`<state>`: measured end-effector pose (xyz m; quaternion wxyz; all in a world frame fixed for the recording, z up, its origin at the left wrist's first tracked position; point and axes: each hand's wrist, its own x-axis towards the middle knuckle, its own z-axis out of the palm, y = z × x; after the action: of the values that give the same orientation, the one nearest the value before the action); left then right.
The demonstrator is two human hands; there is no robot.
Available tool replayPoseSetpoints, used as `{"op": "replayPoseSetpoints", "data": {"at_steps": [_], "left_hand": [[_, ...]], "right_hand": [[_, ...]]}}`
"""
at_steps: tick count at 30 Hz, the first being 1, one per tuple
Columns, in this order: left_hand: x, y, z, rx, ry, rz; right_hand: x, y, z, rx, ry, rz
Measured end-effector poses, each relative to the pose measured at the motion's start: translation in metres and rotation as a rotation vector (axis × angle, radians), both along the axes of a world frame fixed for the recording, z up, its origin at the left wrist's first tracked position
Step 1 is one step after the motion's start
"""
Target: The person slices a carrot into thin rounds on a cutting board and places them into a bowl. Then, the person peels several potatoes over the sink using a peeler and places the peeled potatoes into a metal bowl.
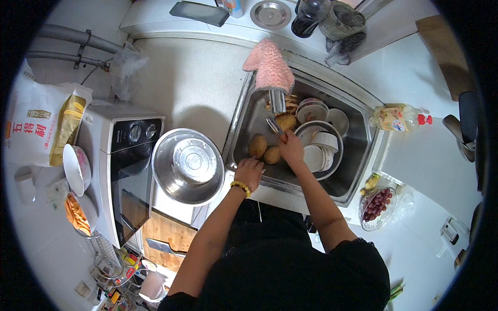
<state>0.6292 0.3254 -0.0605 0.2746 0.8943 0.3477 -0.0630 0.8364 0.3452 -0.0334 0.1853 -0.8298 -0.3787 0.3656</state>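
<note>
My right hand (291, 147) is closed around the handle of a metal tool that looks like a peeler (274, 126), held over the stainless steel sink (352, 167). My left hand (249, 173), with a yellow bead bracelet at the wrist, lies over the sink's front rim and holds nothing. Just beyond its fingertips are two brown potatoes, one (257, 146) on the left and a smaller one (272, 155) beside it. Another potato (287, 122) lies farther back, beyond the tool. Strips of peel (291, 104) are heaped behind that potato, partly hidden by the faucet (277, 102).
A pink cloth (270, 68) covers the faucet. In the sink's right half, a metal basin (339, 156) holds several white dishes; other bowls (312, 112) stand behind it. Left are a steel bowl (161, 167) and a microwave oven (105, 155). A cleaver (161, 245) lies on a wooden board (155, 260).
</note>
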Motion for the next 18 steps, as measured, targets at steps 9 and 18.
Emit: {"op": "replayPoseSetpoints", "data": {"at_steps": [9,18], "left_hand": [[0.006,0.005,0.011,-0.06,0.096,-0.015],[0.006,0.005,0.012,-0.055,0.098,-0.046]], "right_hand": [[0.049,0.033,-0.11,0.158,-0.766,0.906],[0.074,0.05,-0.196,-0.339,-0.075,0.578]]}}
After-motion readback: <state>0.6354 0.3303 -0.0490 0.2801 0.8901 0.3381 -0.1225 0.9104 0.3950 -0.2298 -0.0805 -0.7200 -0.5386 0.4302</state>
